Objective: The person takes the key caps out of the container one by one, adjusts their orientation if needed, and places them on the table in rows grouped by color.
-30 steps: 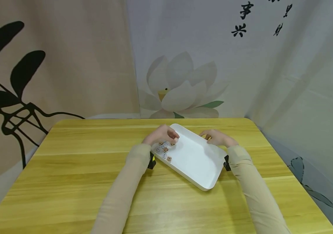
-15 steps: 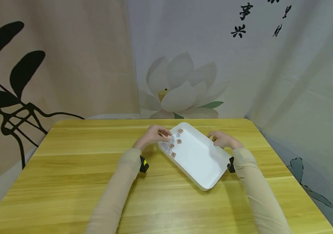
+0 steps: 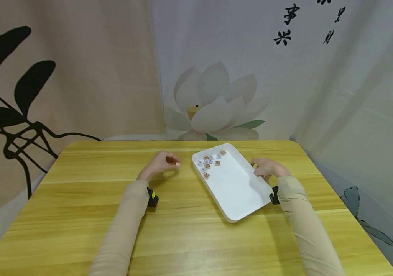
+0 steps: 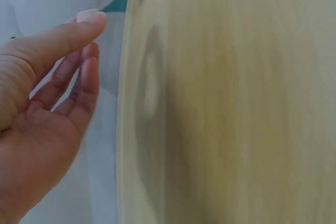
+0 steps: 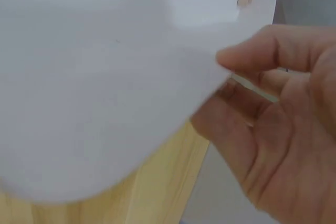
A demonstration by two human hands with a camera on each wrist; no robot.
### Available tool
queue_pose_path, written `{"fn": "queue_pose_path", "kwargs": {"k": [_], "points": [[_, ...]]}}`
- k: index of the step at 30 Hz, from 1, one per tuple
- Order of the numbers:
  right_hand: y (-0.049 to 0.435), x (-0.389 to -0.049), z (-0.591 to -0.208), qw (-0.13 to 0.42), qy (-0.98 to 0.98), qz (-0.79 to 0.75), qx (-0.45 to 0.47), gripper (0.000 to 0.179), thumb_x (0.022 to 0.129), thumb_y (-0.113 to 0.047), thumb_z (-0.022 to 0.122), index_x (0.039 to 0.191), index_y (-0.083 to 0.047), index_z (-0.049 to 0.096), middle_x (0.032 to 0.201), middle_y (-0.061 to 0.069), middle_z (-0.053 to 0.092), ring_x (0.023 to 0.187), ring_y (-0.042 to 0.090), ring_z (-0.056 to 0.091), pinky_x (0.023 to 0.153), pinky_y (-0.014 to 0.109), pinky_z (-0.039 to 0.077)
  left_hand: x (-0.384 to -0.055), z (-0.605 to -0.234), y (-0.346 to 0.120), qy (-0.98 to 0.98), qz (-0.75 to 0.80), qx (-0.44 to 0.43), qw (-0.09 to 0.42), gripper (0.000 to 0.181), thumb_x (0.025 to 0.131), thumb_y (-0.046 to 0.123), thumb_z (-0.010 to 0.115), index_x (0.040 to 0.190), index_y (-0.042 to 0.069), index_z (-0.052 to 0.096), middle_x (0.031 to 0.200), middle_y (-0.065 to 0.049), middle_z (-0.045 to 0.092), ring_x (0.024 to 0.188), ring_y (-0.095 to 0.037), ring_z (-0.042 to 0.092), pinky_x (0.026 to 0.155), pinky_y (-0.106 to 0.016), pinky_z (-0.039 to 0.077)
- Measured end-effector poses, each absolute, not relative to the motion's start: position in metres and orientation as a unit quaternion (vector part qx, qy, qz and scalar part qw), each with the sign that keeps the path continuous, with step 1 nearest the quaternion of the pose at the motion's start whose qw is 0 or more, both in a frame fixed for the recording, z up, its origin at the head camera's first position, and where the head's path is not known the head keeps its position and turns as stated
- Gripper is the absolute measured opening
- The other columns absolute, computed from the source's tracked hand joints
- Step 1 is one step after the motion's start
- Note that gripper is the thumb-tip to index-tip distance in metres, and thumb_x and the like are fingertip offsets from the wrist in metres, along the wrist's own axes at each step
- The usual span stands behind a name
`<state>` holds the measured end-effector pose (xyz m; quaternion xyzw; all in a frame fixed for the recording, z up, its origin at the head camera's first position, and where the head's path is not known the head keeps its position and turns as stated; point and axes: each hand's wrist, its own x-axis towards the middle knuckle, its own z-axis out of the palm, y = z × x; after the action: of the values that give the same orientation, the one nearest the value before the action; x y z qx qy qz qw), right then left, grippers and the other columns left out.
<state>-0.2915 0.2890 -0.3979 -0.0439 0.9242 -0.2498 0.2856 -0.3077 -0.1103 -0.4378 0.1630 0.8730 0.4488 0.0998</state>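
In the head view my left hand hovers over the table left of the tray. Its thumb and fingers pinch a small white tile, seen in the left wrist view as a pale piece at the thumb tip. My right hand grips the right rim of a shallow white tray, fingers curled at the edge. Several small square tiles, some white and some brown with marks, lie loose in the tray's far left end. The marks are too small to read.
The tray stands on a yellow wood-grain table, turned at an angle. Behind the table hangs a printed curtain with a flower and dark leaves.
My left hand has moved left, out of the tray and over the table, with the small white tile. The tray has turned, its far end swinging right, and my right hand has shifted slightly right.
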Motion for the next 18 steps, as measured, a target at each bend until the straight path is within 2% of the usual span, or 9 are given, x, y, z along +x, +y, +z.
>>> {"fn": "queue_pose_path", "kwargs": {"k": [4, 8, 11, 18], "points": [[0.287, -0.298, -0.401, 0.258, 0.928, -0.261, -0.059, 0.044, 0.093, -0.009, 0.047, 0.135, 0.002, 0.040, 0.120, 0.026, 0.055, 0.095, 0.031, 0.061, 0.075, 0.038, 0.056, -0.306, -0.442, -0.120, 0.881, 0.434, 0.150, 0.111, 0.024, 0.079, 0.006, 0.075, 0.102, 0.001, 0.071, 0.100, -0.015, 0.070, 0.087, -0.019, 0.063, 0.082, -0.032, 0.053], [0.284, -0.309, -0.408, 0.178, 0.936, -0.281, -0.113, 0.045, 0.098, -0.009, 0.047, 0.140, 0.004, 0.038, 0.133, 0.030, 0.050, 0.115, 0.040, 0.056, 0.085, 0.044, 0.055, -0.305, -0.447, -0.128, 0.883, 0.429, 0.147, 0.119, 0.026, 0.078, 0.005, 0.076, 0.102, -0.001, 0.070, 0.099, -0.015, 0.070, 0.084, -0.017, 0.062, 0.077, -0.029, 0.052], [0.279, -0.314, -0.411, 0.143, 0.937, -0.285, -0.141, 0.049, 0.097, -0.006, 0.049, 0.144, 0.003, 0.036, 0.141, 0.029, 0.045, 0.126, 0.042, 0.048, 0.095, 0.047, 0.050, -0.304, -0.450, -0.131, 0.884, 0.428, 0.142, 0.122, 0.026, 0.078, 0.005, 0.076, 0.102, -0.001, 0.070, 0.099, -0.015, 0.069, 0.084, -0.017, 0.062, 0.076, -0.028, 0.052], [0.274, -0.317, -0.412, 0.125, 0.945, -0.261, -0.153, 0.049, 0.095, -0.001, 0.050, 0.143, 0.000, 0.039, 0.144, 0.026, 0.042, 0.130, 0.041, 0.045, 0.103, 0.050, 0.044, -0.303, -0.451, -0.134, 0.880, 0.436, 0.136, 0.126, 0.025, 0.077, 0.005, 0.076, 0.102, 0.000, 0.071, 0.100, -0.016, 0.069, 0.084, -0.017, 0.060, 0.076, -0.027, 0.051]]}}
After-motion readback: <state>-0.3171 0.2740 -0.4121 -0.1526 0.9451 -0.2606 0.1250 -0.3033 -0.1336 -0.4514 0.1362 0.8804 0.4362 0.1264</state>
